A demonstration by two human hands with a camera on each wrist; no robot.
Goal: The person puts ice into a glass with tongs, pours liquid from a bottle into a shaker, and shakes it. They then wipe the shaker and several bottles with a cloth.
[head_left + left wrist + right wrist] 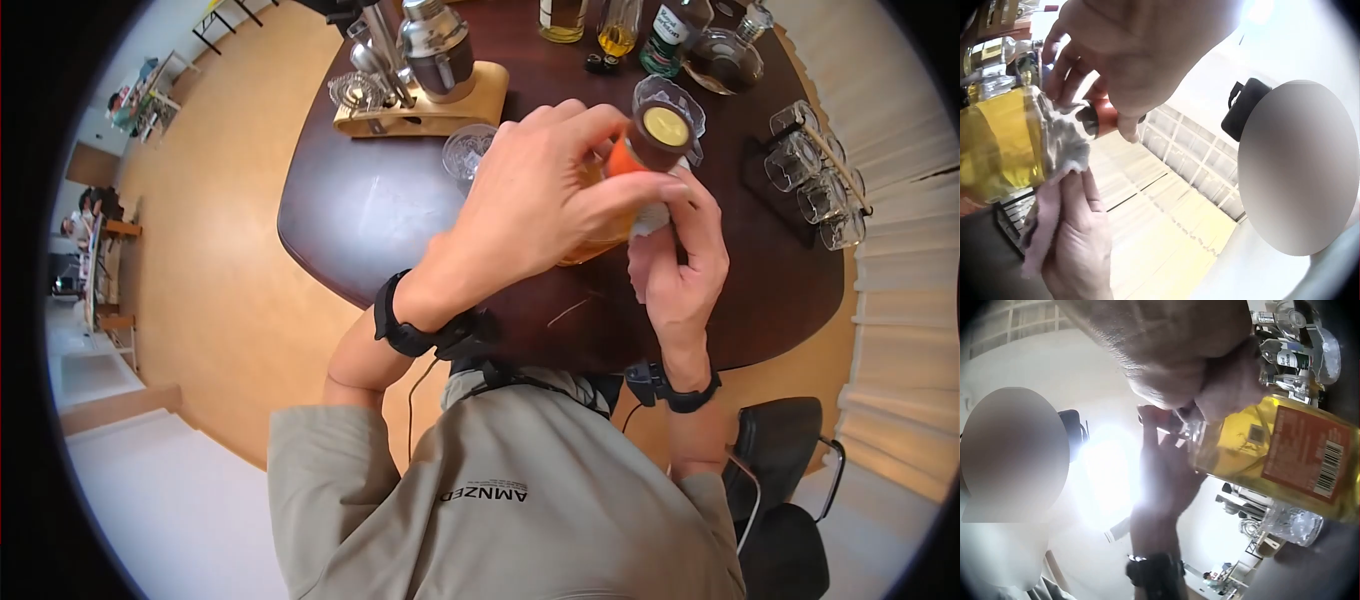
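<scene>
A glass bottle of yellow liquid [1244,440] bears an orange-red label [1307,453] with a barcode. Around its neck is an orange-red band, topped by a dark stopper [666,128] with a yellow disc. My left hand [545,185] holds the bottle at this neck, thumb and forefinger on either side of the band. My right hand [685,250] grips a pale pink-and-white cloth [1049,228] against the bottle's shoulder, just below the left fingers. In the left wrist view the crumpled cloth covers the shoulder and hides the lower neck.
Across the dark table [360,215] stand a wooden bar-tool holder [480,95] with a shaker [437,60], a cut-glass cup [465,150] and a clear glass bowl [690,100]. Several bottles line the far edge. A rack of glasses [815,180] is at right; a black chair [775,470] sits below.
</scene>
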